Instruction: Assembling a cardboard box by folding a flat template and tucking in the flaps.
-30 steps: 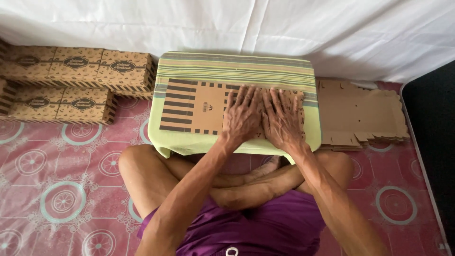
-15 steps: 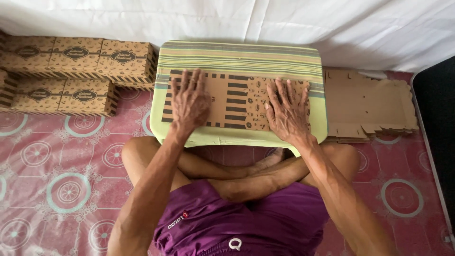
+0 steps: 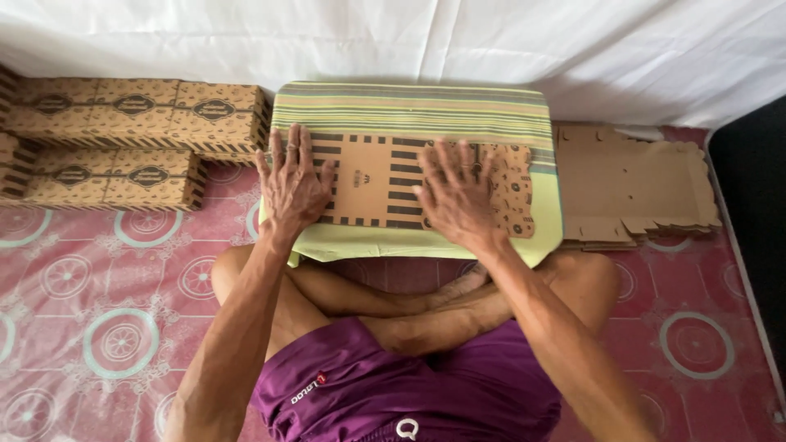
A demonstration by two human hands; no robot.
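We see a flat, unfolded cardboard box blank (image 3: 372, 180) lying printed side up on the striped green and yellow top of a small lap table (image 3: 409, 106). It is brown, with dark stripes along its left and middle panels and a small patterned print on its right end. It lies lengthwise across the table, near the front edge, its middle panel bare between our two hands.
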